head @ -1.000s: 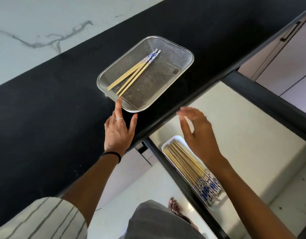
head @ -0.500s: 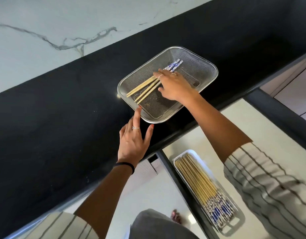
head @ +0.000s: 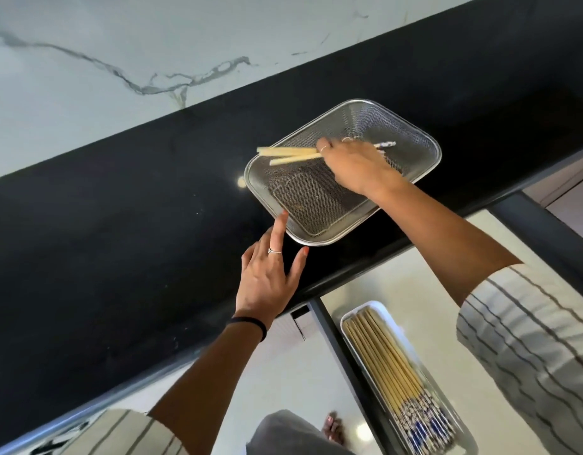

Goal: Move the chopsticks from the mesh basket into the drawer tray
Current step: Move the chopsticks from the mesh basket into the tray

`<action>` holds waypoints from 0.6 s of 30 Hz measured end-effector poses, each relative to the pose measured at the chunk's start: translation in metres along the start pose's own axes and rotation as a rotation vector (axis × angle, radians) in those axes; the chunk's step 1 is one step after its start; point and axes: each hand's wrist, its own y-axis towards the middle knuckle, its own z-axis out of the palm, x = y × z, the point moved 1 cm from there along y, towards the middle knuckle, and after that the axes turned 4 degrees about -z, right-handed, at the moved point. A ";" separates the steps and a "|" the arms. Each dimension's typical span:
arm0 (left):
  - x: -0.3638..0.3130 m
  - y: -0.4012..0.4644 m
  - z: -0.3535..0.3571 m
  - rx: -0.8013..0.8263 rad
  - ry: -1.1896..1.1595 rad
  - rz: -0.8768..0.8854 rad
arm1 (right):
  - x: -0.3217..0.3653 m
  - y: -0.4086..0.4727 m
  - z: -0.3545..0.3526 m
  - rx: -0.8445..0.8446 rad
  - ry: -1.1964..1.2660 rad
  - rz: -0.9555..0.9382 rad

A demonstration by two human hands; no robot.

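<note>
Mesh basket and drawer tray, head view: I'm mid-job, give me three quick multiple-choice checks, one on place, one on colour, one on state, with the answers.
1. Where does the white drawer tray lie?
A. In the open drawer below the counter edge
B. On the black counter beside the basket
C. Inside the mesh basket

2. What colour is the counter under the mesh basket?
A. White
B. Black
C. Wood brown

3. What is the right hand doing?
A. Hanging idle, holding nothing
B. Pressing flat on the tray
C. Holding chopsticks above the basket

Answers: 1 A, the tray sits in the drawer, already holding many chopsticks. 2 B, the basket rests on a black surface. 3 C, its fingers curl round the sticks while the left hand touches the basket's rim.
</note>
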 end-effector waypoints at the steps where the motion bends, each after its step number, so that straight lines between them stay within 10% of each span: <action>1: 0.000 0.000 -0.001 -0.010 0.001 -0.003 | -0.002 -0.002 -0.006 -0.051 0.009 0.008; 10: 0.000 0.000 -0.002 -0.023 -0.020 0.001 | 0.002 -0.053 -0.080 -0.345 0.276 0.073; 18: -0.001 -0.001 -0.004 -0.029 -0.033 0.026 | 0.018 -0.162 -0.076 -0.220 0.789 0.341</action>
